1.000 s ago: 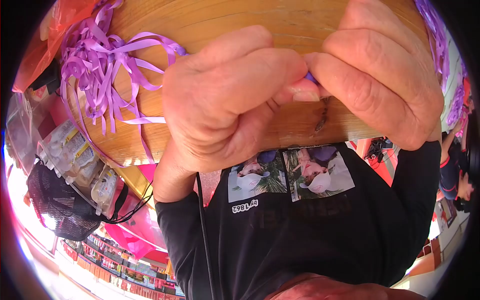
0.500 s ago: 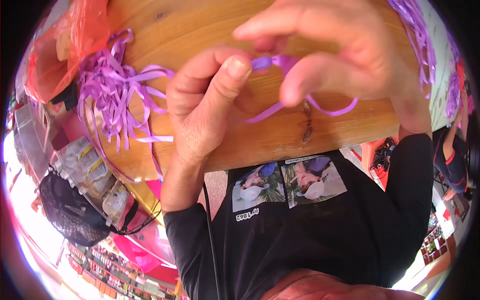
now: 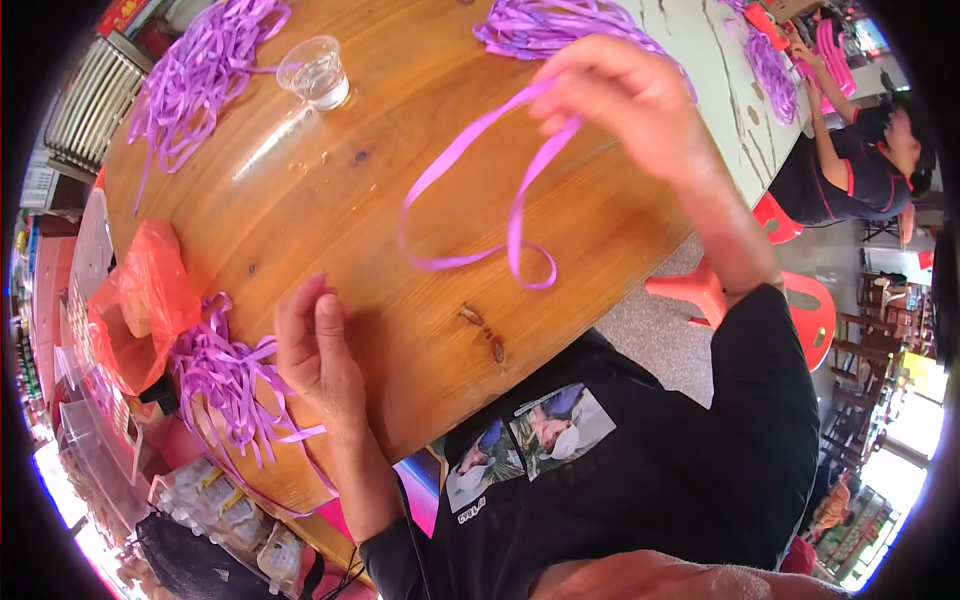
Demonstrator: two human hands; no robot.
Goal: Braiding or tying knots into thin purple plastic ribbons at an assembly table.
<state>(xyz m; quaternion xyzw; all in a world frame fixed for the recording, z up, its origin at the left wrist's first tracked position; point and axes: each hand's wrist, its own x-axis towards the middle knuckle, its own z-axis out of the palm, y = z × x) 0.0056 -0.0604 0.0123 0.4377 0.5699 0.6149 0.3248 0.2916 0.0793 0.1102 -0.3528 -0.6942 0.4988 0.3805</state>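
The ribbon [image 3: 516, 222] hangs as a loose loop over the table [image 3: 300, 200], with a curl at its lower end; whether that curl touches the wood, I cannot tell from here. To handle it well, keep both strands pinched together so that neither slips, and lift enough for the curl not to drag. Avoid twisting the loop, and keep it away from the clear cup [image 3: 318, 75].

The right hand [image 3: 625, 105] grasps the ribbon between thumb and fingers, wrist bent, forearm reaching well out over the table. It stands just beside the far pile [image 3: 560, 20] of ribbons, where a loose strand could snag.

The left hand [image 3: 318, 345] holds nothing: its fingers are released and slightly curled, thumb apart, forearm upright near the table's edge. The near pile [image 3: 235, 390] lies just beside it, next to the red bag [image 3: 150, 300]
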